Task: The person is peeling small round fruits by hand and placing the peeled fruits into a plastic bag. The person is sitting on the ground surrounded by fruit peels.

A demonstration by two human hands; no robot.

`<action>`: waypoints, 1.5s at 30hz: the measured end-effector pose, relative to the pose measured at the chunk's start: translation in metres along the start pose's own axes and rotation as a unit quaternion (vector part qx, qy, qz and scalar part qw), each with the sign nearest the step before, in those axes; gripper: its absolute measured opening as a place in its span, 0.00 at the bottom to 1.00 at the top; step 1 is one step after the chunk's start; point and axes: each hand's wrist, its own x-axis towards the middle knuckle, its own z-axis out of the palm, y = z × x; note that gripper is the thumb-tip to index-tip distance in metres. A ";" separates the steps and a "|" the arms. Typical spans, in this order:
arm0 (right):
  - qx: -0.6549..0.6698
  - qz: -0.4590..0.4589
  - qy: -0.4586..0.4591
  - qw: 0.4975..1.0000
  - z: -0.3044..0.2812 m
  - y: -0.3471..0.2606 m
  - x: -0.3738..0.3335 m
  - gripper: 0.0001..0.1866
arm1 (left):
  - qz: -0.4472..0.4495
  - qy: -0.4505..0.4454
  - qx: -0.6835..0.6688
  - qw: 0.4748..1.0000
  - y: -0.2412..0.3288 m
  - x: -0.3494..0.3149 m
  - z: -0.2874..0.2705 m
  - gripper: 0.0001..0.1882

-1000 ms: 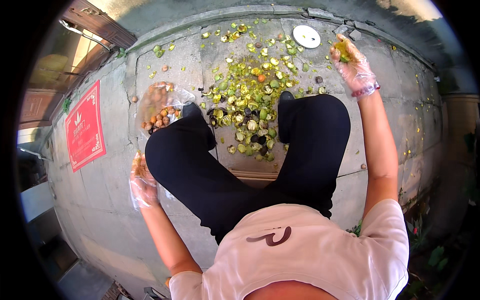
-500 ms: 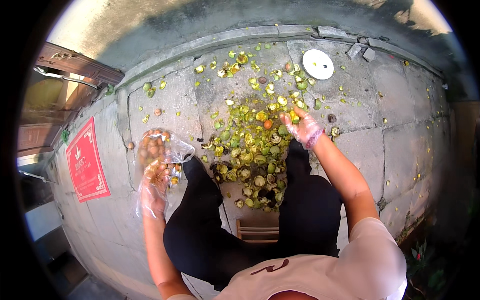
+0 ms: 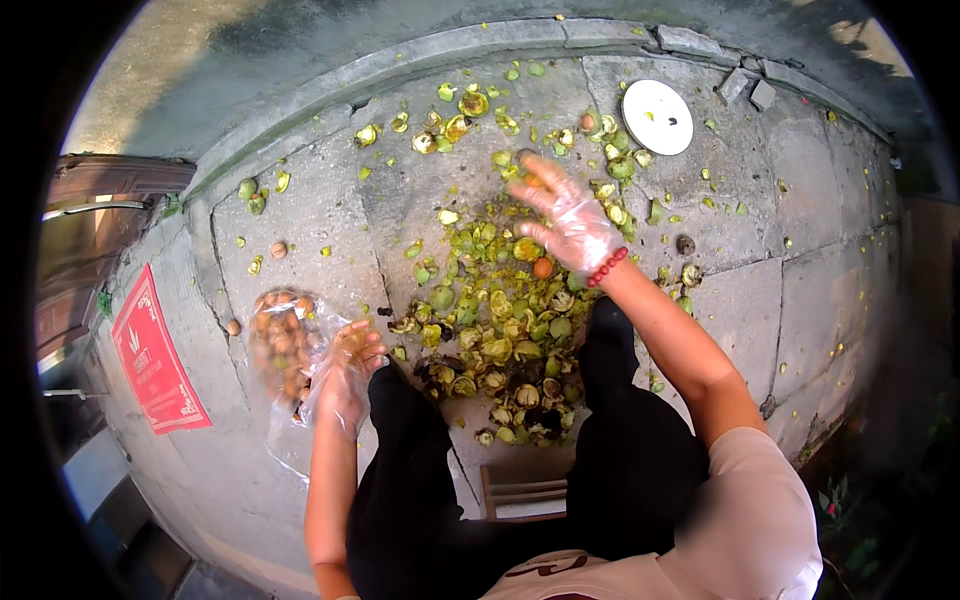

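Observation:
My right hand (image 3: 572, 222), in a clear plastic glove with a red bracelet at the wrist, reaches over the far part of the husk pile. Its fingers are apart, the tips beside a brown walnut (image 3: 526, 156) that they partly cover. Another walnut (image 3: 543, 268), orange-brown, lies below the palm among split green husks (image 3: 497, 349). My left hand (image 3: 345, 378), also in a clear glove, is open with loosely bent fingers beside my left knee. It is next to a clear plastic bag of walnuts (image 3: 285, 340); whether it touches the bag's edge I cannot tell.
A white round plate (image 3: 657, 117) with small scraps on it lies at the far right. A red printed mat (image 3: 160, 355) is on the paving at the left. Loose walnuts (image 3: 279, 250) and husks lie about. Broken bricks (image 3: 762, 95) sit by the wall. A wooden stool (image 3: 525, 490) shows between my legs.
My right hand has moved left and farther out from the right side of the pile, its fingers spreading. My left hand has drawn away from the bag's mouth, toward my knee. The view has shifted slightly.

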 end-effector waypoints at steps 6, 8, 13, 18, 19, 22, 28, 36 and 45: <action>0.157 0.254 -0.096 0.949 0.039 0.014 -0.020 0.31 | 0.010 0.038 -0.099 0.994 -0.007 0.009 -0.030 0.17; 0.072 0.164 -0.068 0.982 0.055 0.029 -0.029 0.27 | -0.064 0.045 -0.116 0.990 -0.020 0.015 -0.056 0.17; 0.147 0.147 -0.129 0.970 0.074 0.032 -0.032 0.28 | -0.078 0.030 -0.201 0.976 -0.046 0.049 -0.054 0.18; 0.036 0.050 -0.188 0.980 0.090 -0.015 -0.021 0.29 | -0.091 0.054 -0.233 0.967 -0.081 0.063 -0.056 0.17; 0.039 0.011 -0.237 0.971 0.088 -0.028 -0.020 0.30 | -0.089 0.077 -0.196 0.973 -0.081 0.061 -0.050 0.16; 0.041 -0.168 -0.292 0.941 0.092 -0.044 -0.025 0.30 | -0.037 0.037 0.051 0.997 -0.074 0.049 -0.033 0.16; 0.079 -0.263 -0.336 0.901 0.104 -0.068 -0.022 0.29 | 0.186 -0.124 0.567 0.793 -0.100 0.033 -0.041 0.15; 0.129 -0.136 -0.373 0.909 0.109 -0.096 -0.005 0.28 | 0.200 -0.163 0.693 0.673 -0.099 0.037 -0.042 0.14; 0.426 0.170 -0.362 0.811 0.142 -0.131 -0.012 0.27 | 0.010 -0.108 0.237 0.966 -0.076 0.039 -0.019 0.11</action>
